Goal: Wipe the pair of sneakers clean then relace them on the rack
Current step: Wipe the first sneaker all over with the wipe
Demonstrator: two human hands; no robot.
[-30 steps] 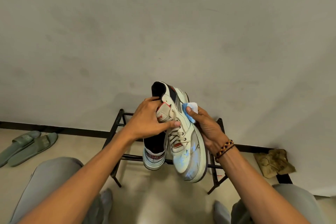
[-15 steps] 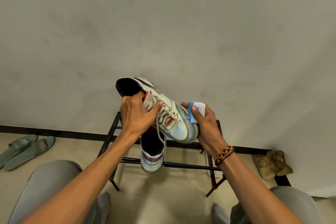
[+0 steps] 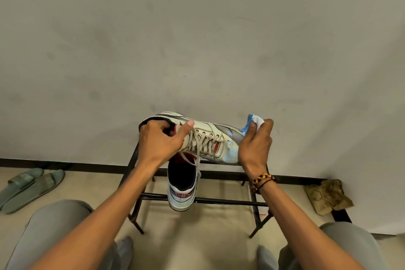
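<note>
I hold a white laced sneaker sideways in the air above the black metal rack, heel to the left, toe to the right. My left hand grips its heel and collar. My right hand pinches a small blue and white wipe against the toe end, which shows blue smears. The second sneaker rests on the rack just below, heel toward me, its black inside showing.
A plain grey wall stands right behind the rack. A pair of green slides lies on the floor at the left. A crumpled brown cloth lies by the wall at the right. My knees frame the bottom of the view.
The held sneaker has swung from toe-down to lying sideways and risen. My right hand with the wipe moved from the shoe's side to its toe end.
</note>
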